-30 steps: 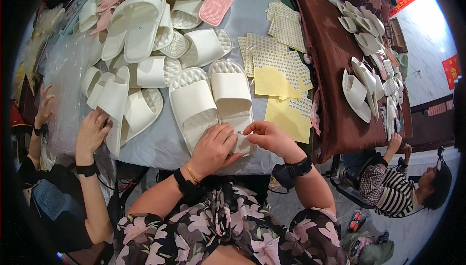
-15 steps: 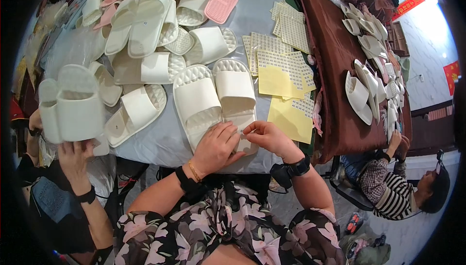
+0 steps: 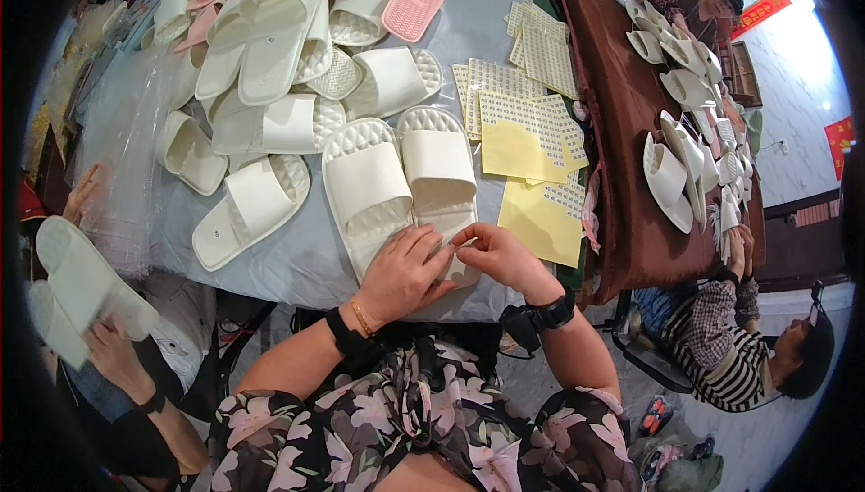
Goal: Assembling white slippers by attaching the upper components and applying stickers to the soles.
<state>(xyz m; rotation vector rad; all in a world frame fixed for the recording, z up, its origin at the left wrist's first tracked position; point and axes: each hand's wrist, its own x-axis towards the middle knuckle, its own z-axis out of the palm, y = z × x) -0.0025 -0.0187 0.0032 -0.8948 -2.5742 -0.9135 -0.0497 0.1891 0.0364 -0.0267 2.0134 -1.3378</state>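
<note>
A pair of white slide slippers (image 3: 439,177) lies side by side before me, toes away, with quilted footbeds. Across their heel ends rests my left hand (image 3: 410,267), fingers lying flat and thumb spread toward the right slipper. My right hand (image 3: 491,258) is closed in a pinch just above the right slipper's heel, its fingertips by my left index finger. What the pinch holds is too small and covered to make out. To the left sits a single white slipper (image 3: 252,208) with a small mark on its heel.
Sheets of small printed stickers (image 3: 527,136) and yellow backing lie right of the slippers. White and pink slippers (image 3: 270,32) pile up at the back left. At left a co-worker's hand (image 3: 117,357) holds white slippers. On the right, a brown-covered table (image 3: 613,177) bears more slippers and people sit.
The co-worker at left has drawn the white slippers down and left, away from the table. My hands have barely moved. At right, a seated person's hands have shifted slightly upward.
</note>
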